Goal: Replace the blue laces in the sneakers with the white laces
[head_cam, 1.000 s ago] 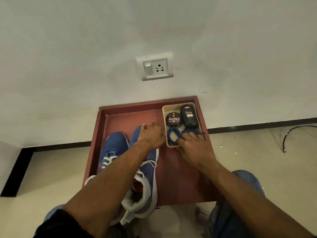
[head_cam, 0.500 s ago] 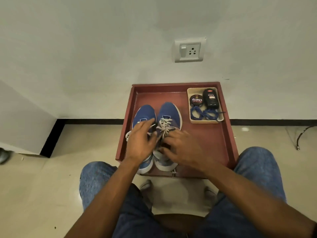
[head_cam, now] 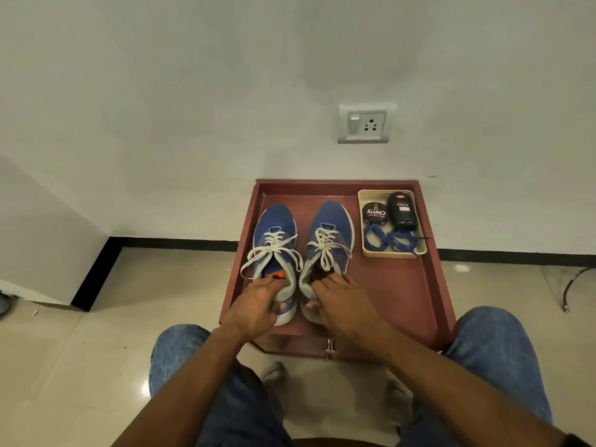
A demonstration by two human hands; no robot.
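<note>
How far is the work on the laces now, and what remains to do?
It looks almost done. Both sneakers, left and right, carry tied white laces, and the blue laces lie in the small tray beside the polish tin and bottle. In hand: the left hand and right hand each grip a sneaker's heel. Left: perhaps only setting the pair straight.

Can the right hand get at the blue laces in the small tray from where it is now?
Probably yes. The right hand grips the right sneaker's heel; bare red tray floor lies between it and the blue laces, which lie uncovered at the beige tray's near end.
</note>
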